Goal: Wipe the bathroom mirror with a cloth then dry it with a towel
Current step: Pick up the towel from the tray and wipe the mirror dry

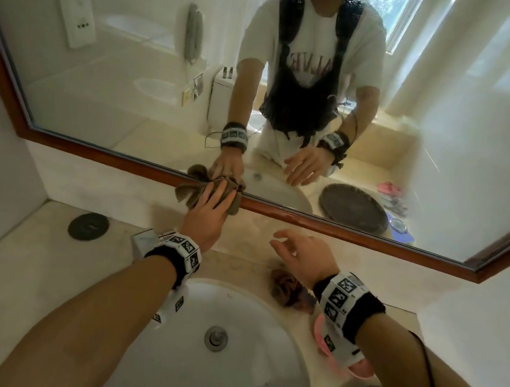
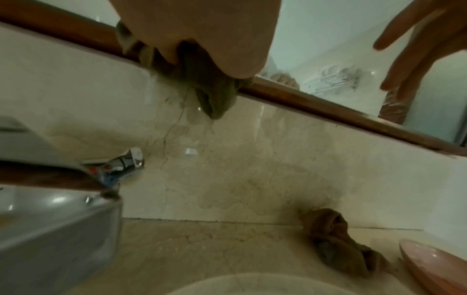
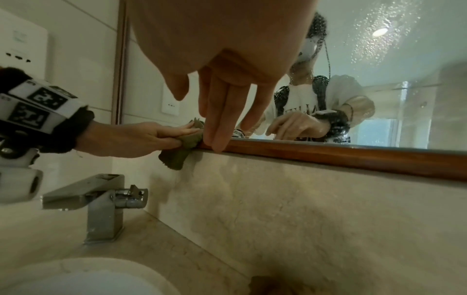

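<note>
The wood-framed mirror [image 1: 132, 71] fills the wall above the counter. My left hand [image 1: 212, 199] grips a crumpled olive-brown cloth [image 1: 190, 191] and holds it against the mirror's bottom edge, over the wooden frame [image 1: 341, 233]. The right wrist view shows fingers above and thumb below the cloth [image 3: 177, 155], part of which hangs down the wall [image 2: 215, 99]. My right hand [image 1: 301, 251] hovers open and empty above the counter, to the right of the left hand, its fingers [image 3: 222, 111] pointing at the frame. A bunched brown towel [image 1: 289, 290] lies on the counter under my right wrist [image 2: 333, 235].
A white sink basin [image 1: 219, 356] sits below my arms, with a chrome faucet [image 3: 101, 199] behind it. A pink dish [image 1: 359, 366] lies right of the basin, a dark round disc [image 1: 88, 226] at the counter's left. Water droplets [image 3: 379, 36] speckle the upper glass.
</note>
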A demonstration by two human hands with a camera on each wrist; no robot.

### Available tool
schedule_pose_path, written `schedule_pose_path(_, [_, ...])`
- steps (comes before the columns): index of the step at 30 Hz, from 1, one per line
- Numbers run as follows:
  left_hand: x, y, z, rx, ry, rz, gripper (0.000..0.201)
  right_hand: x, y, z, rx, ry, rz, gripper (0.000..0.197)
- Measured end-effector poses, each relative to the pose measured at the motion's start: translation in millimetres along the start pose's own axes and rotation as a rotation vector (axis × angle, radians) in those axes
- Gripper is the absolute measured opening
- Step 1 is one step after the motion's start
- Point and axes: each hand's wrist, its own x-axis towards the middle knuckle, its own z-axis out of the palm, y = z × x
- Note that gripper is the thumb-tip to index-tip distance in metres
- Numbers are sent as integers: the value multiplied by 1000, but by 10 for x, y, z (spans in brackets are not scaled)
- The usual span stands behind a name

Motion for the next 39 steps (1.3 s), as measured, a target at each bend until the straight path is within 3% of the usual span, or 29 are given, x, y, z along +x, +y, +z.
schedule_pose_path(3, [-18, 95, -126, -69, -41, -65, 47, -106, -82, 36, 121, -6, 68, 35])
schedule_pose_path(7, [-192, 330, -366, -299, -63, -313, 35, -402, -148, 128, 377, -19, 113, 29])
schedule_pose_path(10, [-411, 518, -488, -477, -44, -363, 31, -651, -175, 223, 548, 0, 135, 25])
schedule_pose_path(13, [-633, 733, -635, -704, -80, -399, 25, -835, -218, 290, 726, 108, 170, 22])
schedule_pose_path(15, [-773, 868, -752, -810, -102, -369, 23, -952, -232, 296, 851, 220, 215, 22])
schedule_pose_path(18, [-992, 1023, -910, -857, -125, -245, 37, -1150, -267, 295, 943, 322, 217, 27])
schedule_pose_path(22, [-1206, 1135, -951, -862, -213, -156, 61, -1304, -369, 307, 867, 311, 114, 50])
schedule_pose_path(26, [-1339, 1247, -867, -788, -283, -68, 84, -1377, -415, 350, 761, 229, -14, 57])
schedule_pose_path(31, [-1436, 1364, -753, -911, -406, -3, 99, -1567, -412, 459, 772, 268, 137, 42])
schedule_pose_path(39, [-1508, 1586, -569, -1010, -456, 50, 97, -1912, -318, 507, 905, 268, 291, 45])
